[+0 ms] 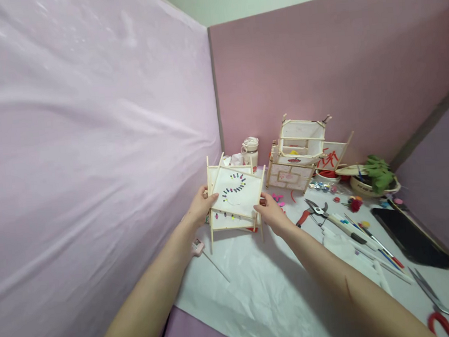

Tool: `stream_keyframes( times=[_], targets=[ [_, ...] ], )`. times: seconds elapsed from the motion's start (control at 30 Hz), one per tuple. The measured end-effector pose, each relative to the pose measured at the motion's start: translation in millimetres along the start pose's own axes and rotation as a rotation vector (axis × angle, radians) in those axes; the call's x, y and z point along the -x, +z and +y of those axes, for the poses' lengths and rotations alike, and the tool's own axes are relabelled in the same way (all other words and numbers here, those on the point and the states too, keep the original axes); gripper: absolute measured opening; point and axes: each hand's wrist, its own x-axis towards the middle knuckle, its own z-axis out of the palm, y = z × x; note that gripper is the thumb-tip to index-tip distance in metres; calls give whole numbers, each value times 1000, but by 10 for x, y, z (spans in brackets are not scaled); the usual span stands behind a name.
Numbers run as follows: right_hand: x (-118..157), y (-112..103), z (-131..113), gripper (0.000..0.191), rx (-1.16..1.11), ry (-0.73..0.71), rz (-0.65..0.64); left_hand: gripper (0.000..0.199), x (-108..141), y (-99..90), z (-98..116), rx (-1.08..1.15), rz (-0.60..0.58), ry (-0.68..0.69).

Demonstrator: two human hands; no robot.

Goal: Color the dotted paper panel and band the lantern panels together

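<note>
bare forearms [149, 295] are stretched forward from the lower edge over a white sheet [255, 297]. at far left, a wrinkled lilac covering [88, 138] is seen. a pale pink object [197, 247] is placed below the left hand [199, 206], near a thin stick [216, 266]. by that hand, the left edge of a stick-framed white panel [244, 195] is grasped, thumb in front. the panel, marked with a curve of coloured pieces, is held tilted before a second framed panel [229, 222]. a lidded bottle [251, 153] is partly hidden behind them. the framed panel's right edge is gripped by the right hand [271, 212]; its hidden fingertips cannot be made out. farther right, a stick-framed structure [293, 175] is stood near the pink wall [318, 71]. red-handled pruning shears [314, 210], a utility knife [345, 227], brushes [386, 248], a leafy plant [380, 173], a dark flat slab [411, 236] and red-handled scissors [438, 304] are spread beyond.
</note>
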Motion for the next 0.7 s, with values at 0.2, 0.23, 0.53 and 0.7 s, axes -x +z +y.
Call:
stream_keyframes(
  times=[0.2, 0.23, 0.53, 0.7],
  targets=[
    [545, -420, -297, 45, -87, -38, 20, 58, 561, 158, 141, 317, -150, 75],
    [685, -502, -324, 44, -99, -46, -7, 59, 666, 201, 146, 350, -192, 56],
    [1888, -1166, 35, 62, -493, 537, 110, 52, 1401, 775, -188, 296, -642, -280],
    [2082, -1332, 271, 77, -579, 630, 289, 49, 1013, 627, -207, -246, -296, 8]
  ],
)
